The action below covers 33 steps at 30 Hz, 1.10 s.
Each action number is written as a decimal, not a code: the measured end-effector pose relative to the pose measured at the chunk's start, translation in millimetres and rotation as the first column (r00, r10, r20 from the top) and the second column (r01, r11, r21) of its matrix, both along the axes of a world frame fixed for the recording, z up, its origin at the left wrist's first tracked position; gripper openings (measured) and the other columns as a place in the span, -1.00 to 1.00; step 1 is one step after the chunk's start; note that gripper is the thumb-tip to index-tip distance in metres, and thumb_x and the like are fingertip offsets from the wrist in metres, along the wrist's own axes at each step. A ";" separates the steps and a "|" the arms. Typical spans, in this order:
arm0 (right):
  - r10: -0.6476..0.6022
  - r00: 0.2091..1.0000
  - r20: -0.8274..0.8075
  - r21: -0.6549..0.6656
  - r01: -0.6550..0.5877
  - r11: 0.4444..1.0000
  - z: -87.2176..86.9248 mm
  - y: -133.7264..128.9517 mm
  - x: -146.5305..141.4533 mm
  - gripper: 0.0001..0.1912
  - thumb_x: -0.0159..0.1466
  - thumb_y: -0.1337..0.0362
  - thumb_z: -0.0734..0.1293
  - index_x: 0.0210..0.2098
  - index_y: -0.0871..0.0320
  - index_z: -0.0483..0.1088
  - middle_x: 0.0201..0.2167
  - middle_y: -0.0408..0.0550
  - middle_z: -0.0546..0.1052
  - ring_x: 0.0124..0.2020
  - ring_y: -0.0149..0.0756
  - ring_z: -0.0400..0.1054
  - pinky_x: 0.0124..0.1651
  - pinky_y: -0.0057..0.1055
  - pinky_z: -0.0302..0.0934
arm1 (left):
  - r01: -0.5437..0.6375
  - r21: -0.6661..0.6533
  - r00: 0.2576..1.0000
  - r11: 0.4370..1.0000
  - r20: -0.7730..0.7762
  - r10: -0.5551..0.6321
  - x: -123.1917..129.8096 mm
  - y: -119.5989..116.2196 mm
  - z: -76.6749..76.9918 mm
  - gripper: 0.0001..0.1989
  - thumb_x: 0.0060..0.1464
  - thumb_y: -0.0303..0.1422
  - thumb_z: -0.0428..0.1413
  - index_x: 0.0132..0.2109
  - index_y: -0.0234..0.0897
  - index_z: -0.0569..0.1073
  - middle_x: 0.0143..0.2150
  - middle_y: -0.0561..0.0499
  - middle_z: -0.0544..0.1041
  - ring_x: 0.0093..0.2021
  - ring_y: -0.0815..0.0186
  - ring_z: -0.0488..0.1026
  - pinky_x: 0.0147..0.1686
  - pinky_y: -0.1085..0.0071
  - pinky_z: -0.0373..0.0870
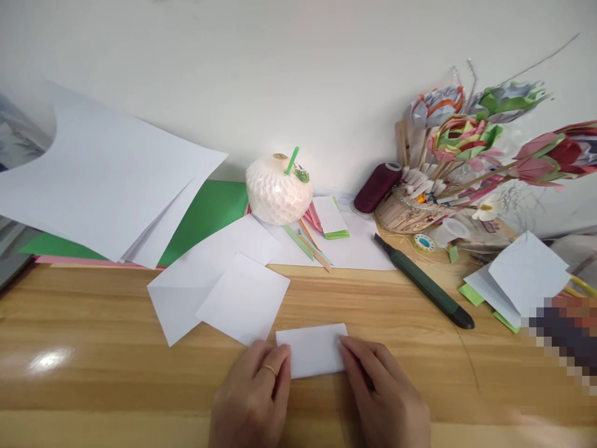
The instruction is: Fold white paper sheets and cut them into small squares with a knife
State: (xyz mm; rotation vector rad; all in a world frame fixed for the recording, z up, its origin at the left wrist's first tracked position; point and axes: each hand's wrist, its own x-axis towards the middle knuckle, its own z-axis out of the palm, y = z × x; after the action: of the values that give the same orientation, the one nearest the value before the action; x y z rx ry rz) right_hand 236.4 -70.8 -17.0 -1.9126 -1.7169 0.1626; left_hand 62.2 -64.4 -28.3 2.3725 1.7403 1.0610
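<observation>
A folded white paper rectangle (317, 351) lies on the wooden table, its long sides running left to right. My left hand (254, 395) pinches its left end between thumb and fingers; a gold ring is on one finger. At the right end, my right hand (385, 392) holds the paper's edge with thumb and fingertips pressed together. Just beyond my left hand is a loose white square sheet (245, 295), overlapping a larger creased white sheet (181, 298).
Large white sheets (112, 180) cover green paper (209, 211) at the left. A white textured ornament (280, 190), a dark green cutter (424, 283), a maroon thread spool (377, 188) and a basket (405, 211) of paper flowers stand or lie behind. More folded paper (527, 274) is right.
</observation>
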 end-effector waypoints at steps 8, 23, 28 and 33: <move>0.002 1.000 0.023 -0.011 -0.002 1.000 1.0 0.3 -0.3 -0.64 0.32 0.09 0.08 -0.28 0.03 0.47 -0.32 -0.13 0.52 -0.34 -0.37 0.43 -0.32 -0.49 0.28 | -0.006 -0.005 1.000 1.000 0.016 0.006 0.8 -0.9 -0.5 -0.87 0.16 -0.46 -0.01 -0.21 -0.26 0.42 -0.44 0.06 0.47 -0.50 0.42 0.43 -0.49 0.56 0.31; 0.092 0.989 0.116 -0.003 -0.092 0.996 -0.4 2.2 7.1 -0.68 0.30 0.11 0.12 -0.26 0.03 0.47 -0.34 -0.13 0.53 -0.38 -0.40 0.46 -0.40 -0.57 0.30 | -0.019 -0.016 1.000 1.000 0.019 0.019 1.5 -0.9 1.0 -0.86 0.16 -0.47 -0.02 -0.22 -0.27 0.43 -0.47 0.07 0.46 -0.52 0.43 0.42 -0.52 0.57 0.30; 0.020 0.997 0.072 -0.039 -0.017 0.999 0.8 0.7 2.3 -0.64 0.32 0.09 0.07 -0.26 0.02 0.46 -0.30 -0.13 0.52 -0.33 -0.39 0.44 -0.35 -0.53 0.29 | -0.021 0.005 1.000 1.000 0.020 0.021 1.9 -0.4 2.2 -0.86 0.17 -0.47 -0.03 -0.22 -0.28 0.43 -0.46 0.06 0.46 -0.53 0.43 0.41 -0.52 0.57 0.28; 0.009 0.999 0.050 -0.047 -0.007 0.999 1.2 0.0 -1.4 -0.63 0.32 0.08 0.07 -0.27 0.03 0.46 -0.30 -0.11 0.52 -0.32 -0.37 0.43 -0.33 -0.49 0.28 | -0.024 0.008 1.000 1.000 0.007 0.024 2.3 -0.3 2.7 -0.86 0.18 -0.47 -0.04 -0.22 -0.27 0.42 -0.45 0.06 0.47 -0.51 0.43 0.42 -0.49 0.56 0.28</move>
State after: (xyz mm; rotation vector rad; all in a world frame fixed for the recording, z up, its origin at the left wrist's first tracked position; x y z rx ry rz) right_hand 234.9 -70.7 -15.8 -1.9593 -1.7684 0.1597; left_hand 64.5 -64.8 -25.6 2.3551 1.7704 1.0799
